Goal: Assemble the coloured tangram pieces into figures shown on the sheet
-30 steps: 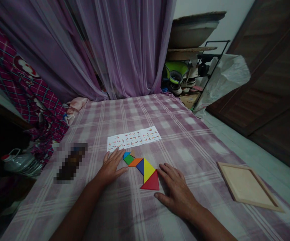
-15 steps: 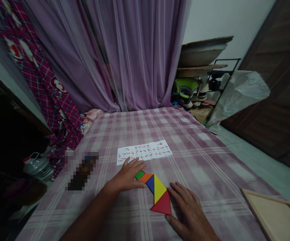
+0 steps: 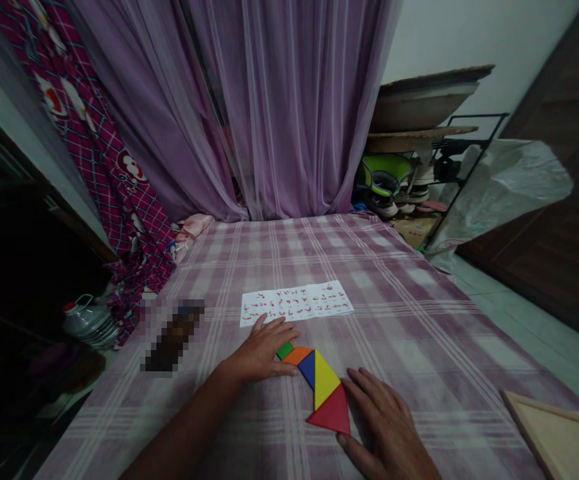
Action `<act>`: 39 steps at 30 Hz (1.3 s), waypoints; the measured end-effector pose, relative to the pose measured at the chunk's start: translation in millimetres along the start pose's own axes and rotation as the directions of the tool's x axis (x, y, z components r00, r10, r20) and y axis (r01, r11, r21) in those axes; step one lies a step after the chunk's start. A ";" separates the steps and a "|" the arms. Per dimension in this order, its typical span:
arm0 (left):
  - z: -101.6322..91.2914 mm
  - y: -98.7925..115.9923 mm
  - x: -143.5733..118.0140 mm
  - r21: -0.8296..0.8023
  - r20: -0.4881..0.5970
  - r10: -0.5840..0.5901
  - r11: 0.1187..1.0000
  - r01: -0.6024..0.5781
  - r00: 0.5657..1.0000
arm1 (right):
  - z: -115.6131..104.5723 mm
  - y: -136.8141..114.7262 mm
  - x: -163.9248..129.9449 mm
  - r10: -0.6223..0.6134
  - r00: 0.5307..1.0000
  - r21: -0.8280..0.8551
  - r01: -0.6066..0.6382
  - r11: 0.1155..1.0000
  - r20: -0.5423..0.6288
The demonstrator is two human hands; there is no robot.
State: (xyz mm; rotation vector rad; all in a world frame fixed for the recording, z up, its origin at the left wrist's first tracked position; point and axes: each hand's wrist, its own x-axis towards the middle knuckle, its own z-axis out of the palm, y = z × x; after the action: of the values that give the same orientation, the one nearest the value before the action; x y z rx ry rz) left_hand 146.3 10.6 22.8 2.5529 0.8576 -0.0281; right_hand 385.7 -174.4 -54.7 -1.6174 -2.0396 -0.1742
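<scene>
Flat coloured tangram pieces lie edge to edge in a curved row on the checked cloth. From the upper left they run: a green piece point(image 3: 284, 351), an orange piece point(image 3: 298, 355), a blue triangle point(image 3: 308, 369), a yellow triangle point(image 3: 325, 380) and a red triangle point(image 3: 331, 412). My left hand point(image 3: 264, 350) rests with spread fingers around the green and orange end, its thumb by the orange piece and partly covering that end. On the other side, my right hand point(image 3: 382, 417) lies open, thumb and fingertips at the red triangle's right edge. Neither hand grips a piece.
Beyond my left hand lies a white sheet point(image 3: 297, 303) printed with small coloured figures. A shallow wooden tray point(image 3: 564, 440) sits at the lower right. Purple curtains point(image 3: 289, 120) hang behind, and a rack with shoes point(image 3: 409, 193) stands at the back right.
The whole view has shifted, so things appear a little further right. Both hands and the pieces keep nearly the same arrangement relative to each other.
</scene>
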 end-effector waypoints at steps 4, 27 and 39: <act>1.8 -1.6 -4.3 0.005 -0.009 -0.012 1.000 0.012 1.000 | 1.4 -0.1 -0.9 0.006 1.000 -0.003 -0.006 1.000 -0.011; 30.7 -18.0 -31.7 0.019 -0.335 -0.286 0.951 0.310 0.898 | -3.7 -5.3 -9.7 0.091 0.996 0.054 -0.092 0.994 0.022; 37.2 -21.5 -28.9 0.042 -0.409 -0.242 0.958 0.283 0.880 | -15.1 -7.8 -1.6 0.100 0.991 0.083 -0.107 0.991 0.087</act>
State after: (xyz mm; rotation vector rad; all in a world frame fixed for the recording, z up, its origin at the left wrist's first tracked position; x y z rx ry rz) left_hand 115.0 -6.3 -14.9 2.5537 1.3881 0.3925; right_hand 383.4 -184.2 -40.9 -1.6964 -1.9884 0.0190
